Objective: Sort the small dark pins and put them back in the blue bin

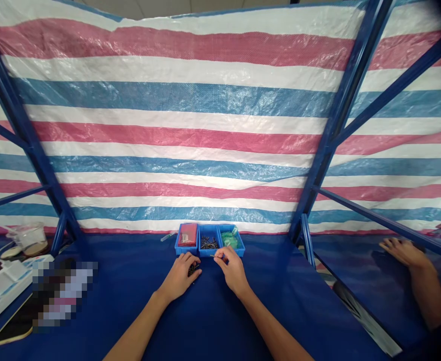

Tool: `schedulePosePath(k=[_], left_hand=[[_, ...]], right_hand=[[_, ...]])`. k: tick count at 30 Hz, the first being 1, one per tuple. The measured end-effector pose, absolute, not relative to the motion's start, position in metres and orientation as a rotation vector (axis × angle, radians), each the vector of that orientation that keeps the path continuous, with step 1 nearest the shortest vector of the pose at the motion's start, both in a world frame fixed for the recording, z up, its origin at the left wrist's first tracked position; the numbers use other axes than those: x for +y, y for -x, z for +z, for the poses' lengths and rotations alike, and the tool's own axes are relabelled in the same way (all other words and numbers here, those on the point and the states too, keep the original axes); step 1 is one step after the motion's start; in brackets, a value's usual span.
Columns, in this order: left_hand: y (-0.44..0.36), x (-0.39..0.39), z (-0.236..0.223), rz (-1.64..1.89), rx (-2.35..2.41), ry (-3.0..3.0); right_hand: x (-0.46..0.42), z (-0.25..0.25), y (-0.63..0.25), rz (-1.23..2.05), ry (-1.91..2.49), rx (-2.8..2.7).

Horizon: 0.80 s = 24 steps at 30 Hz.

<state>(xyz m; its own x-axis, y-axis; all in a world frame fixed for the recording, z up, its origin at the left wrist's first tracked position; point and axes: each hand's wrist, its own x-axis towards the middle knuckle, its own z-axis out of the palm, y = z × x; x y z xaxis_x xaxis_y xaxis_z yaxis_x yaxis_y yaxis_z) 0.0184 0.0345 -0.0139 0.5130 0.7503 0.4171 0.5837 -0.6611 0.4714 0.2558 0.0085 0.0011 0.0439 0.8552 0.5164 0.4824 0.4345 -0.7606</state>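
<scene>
the left hand [179, 275] is curled, palm down, over a cluster of dark screws [192, 269], which show between its thumb and fingers. the right hand [233, 271] is narrowed to a pinch, thumb and forefinger gripping one slender screw [212, 255]; its head and thread are too small to make out. the slender screw projects to the left of the right fingertips, long axis roughly sideways, directed toward the left hand's side. it lies beyond and to the right of the cluster, near but apart. directly ahead, between the hands, stands the middle blue bin [207, 253], holding loose screws [208, 243]; the right fingertips are judged nearer to it. both hands are over the bench [212, 321].
</scene>
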Motion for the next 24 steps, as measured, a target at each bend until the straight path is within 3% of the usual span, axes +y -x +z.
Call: schedulePosePath(k=[9,19,24], left_hand=[[-0.0183,0.0321,-0.0098,0.871,1.130,-2.469],[-0.0194,0.0306,-0.0076,0.857,1.145,-2.475],[-0.0193,0.0296,-0.0065,0.864,1.141,-2.474]], right_hand=[[0.0061,0.0045,-0.2562,0.389,1.170,-1.625],[0.0053,0.0041,-0.2516,0.709,1.190,-1.480],[0.0053,0.0054,-0.2529,0.592,1.176,-1.528]])
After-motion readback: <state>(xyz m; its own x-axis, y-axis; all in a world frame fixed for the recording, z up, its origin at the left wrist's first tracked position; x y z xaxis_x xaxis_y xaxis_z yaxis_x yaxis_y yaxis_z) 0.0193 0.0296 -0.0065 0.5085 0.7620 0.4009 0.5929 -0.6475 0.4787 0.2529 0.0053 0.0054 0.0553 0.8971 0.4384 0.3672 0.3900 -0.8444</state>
